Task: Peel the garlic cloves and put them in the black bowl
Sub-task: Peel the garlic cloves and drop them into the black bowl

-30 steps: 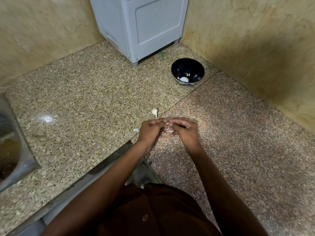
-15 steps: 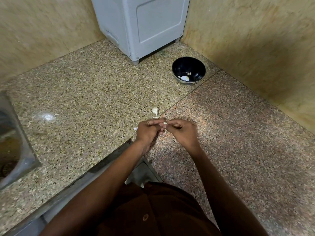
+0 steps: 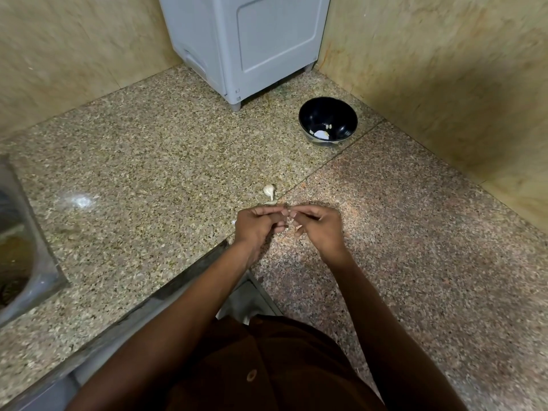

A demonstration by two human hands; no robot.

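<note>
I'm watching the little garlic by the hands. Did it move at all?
No. The garlic piece lies in the same spot beside the seam in the counter, just beyond the hands, as in the earlier pictures. Only the camera shifted slightly.

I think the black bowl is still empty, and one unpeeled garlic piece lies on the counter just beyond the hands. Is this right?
Not quite. The head view shows the black bowl is not empty: a few pale pieces already lie at its bottom. The rest holds: one unpeeled garlic piece lies on the counter just beyond the hands.
</note>
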